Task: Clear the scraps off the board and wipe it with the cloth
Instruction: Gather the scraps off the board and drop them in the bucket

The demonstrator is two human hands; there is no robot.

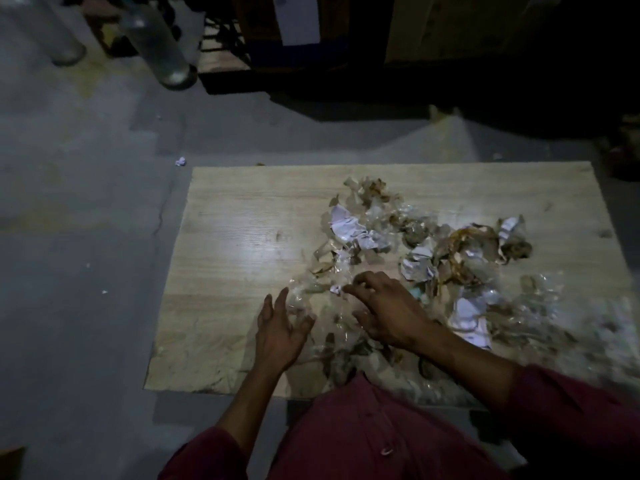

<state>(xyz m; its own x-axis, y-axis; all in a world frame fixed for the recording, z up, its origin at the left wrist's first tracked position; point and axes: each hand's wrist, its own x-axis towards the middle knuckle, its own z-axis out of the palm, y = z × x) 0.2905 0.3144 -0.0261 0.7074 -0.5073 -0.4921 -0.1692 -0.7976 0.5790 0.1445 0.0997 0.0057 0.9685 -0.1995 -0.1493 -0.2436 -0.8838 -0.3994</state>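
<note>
In the head view, a pale, wood-grained rectangular board lies flat on a grey concrete floor, and a loose litter of scraps — crumpled white paper, brownish peel-like curls and clear crinkled plastic film — covers the board from its centre out toward three and five o'clock, leaving the nine o'clock half bare. The left hand hovers at about six o'clock of the board with fingers spread and relaxed, its fingertips at the edge of a sheet of clear film, gripping nothing that I can make out. The right hand, just beside it toward the centre, has its fingers curled downward like a rake over the film and small paper bits; whether it actually pinches a piece I cannot tell. No cloth is visible. The scraps look feather-light, soft and springy, likely to scatter or cling, and the film slippery, so they seem best gathered by sweeping with cupped palms from the pile's outer edge inward, then scooped from beneath in bunches.
</note>
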